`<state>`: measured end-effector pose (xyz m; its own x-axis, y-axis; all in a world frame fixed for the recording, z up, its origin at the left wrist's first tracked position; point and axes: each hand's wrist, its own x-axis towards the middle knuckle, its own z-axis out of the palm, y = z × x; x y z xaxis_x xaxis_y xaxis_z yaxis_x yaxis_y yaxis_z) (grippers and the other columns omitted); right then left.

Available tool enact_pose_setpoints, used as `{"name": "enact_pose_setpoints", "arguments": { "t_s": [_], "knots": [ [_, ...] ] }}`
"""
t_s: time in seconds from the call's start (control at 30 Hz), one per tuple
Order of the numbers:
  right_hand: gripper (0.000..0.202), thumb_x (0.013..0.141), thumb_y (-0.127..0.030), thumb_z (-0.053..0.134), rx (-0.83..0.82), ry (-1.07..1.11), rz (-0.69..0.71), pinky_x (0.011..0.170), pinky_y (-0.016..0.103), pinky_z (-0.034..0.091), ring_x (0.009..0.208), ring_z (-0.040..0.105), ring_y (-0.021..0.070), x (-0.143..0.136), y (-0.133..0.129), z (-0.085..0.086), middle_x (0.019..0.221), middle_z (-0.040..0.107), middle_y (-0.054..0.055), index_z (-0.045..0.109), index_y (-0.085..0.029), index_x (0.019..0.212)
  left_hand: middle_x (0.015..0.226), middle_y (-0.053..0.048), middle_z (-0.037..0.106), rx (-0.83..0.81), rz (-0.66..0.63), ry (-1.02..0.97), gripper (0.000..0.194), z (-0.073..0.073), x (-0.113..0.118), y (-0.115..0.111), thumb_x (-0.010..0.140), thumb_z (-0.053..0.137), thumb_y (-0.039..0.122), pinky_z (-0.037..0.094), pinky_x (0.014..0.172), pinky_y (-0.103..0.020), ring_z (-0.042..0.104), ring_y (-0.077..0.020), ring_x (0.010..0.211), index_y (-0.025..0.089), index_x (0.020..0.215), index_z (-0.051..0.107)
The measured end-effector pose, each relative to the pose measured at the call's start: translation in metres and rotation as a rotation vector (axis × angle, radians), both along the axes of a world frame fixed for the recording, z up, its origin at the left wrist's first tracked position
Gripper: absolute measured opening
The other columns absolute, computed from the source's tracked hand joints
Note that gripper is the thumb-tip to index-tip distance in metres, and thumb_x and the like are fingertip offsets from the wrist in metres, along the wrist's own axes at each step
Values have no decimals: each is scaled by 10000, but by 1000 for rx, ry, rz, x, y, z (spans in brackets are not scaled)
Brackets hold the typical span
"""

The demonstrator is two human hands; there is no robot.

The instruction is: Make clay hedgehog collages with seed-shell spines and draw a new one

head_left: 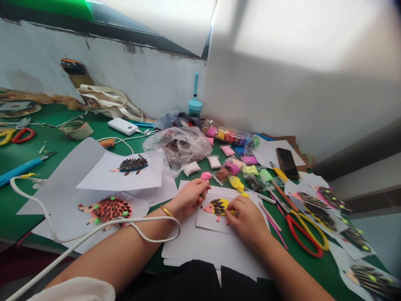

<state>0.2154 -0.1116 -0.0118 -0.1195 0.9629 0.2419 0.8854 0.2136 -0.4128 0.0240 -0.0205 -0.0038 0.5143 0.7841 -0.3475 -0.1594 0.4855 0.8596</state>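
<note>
A clay hedgehog picture [216,207] lies on white paper in front of me, with a pink face and feet and a yellow body partly covered by dark striped seeds. My right hand [246,217] has its fingers pinched together at the right side of the yellow body. What they hold is hidden. My left hand [194,195] is closed above the upper left of the picture, with something dark and too small to name at the fingers. Just beyond it is a lump of pink clay [206,176]. A small yellow clay piece [244,195] shows behind my right hand.
A plastic bag of seeds [177,146] and clay packets [236,183] lie beyond the paper. Red-handled scissors [302,238] and a phone [287,163] are on the right. Finished hedgehog pictures [106,211] lie at both sides. A white cable [94,232] crosses my left forearm.
</note>
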Motion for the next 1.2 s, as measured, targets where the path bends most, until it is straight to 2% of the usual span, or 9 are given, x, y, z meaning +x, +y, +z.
{"name": "enact_pose_setpoints", "arguments": {
  "t_s": [0.2,0.33,0.47,0.7,1.2],
  "knots": [
    [86,812,-187,616,1,-32,5,722,332,422,792,560,220,0,2,-1,775,609,47,631,-202,728,599,67,435,-5,2,12,327,-1,1,1,818,629,475,119,379,-171,288,-10,377,161,835,541],
    [15,820,-210,624,-35,-1,15,720,337,421,806,564,223,2,-2,-1,829,644,47,632,-202,830,602,68,432,-8,5,10,312,0,0,0,822,628,459,124,379,-169,285,-8,377,161,836,540],
    [132,804,-186,629,-91,48,-1,697,327,429,797,574,216,6,-6,-3,862,667,35,625,-207,934,610,66,429,-9,-1,18,293,1,0,0,835,614,444,123,373,-165,287,-9,380,160,839,540],
    [143,845,-132,575,-28,80,119,754,334,453,846,594,211,7,-6,-7,881,680,40,669,-221,903,609,66,435,-19,7,9,321,0,0,0,812,643,465,132,378,-163,300,-9,381,160,841,546],
    [154,856,-134,569,-11,11,127,773,351,493,839,602,216,6,-1,-13,880,676,58,696,-209,900,606,67,437,-3,8,4,327,-1,0,0,814,638,475,139,369,-163,298,-10,378,160,847,554]
  ]
}}
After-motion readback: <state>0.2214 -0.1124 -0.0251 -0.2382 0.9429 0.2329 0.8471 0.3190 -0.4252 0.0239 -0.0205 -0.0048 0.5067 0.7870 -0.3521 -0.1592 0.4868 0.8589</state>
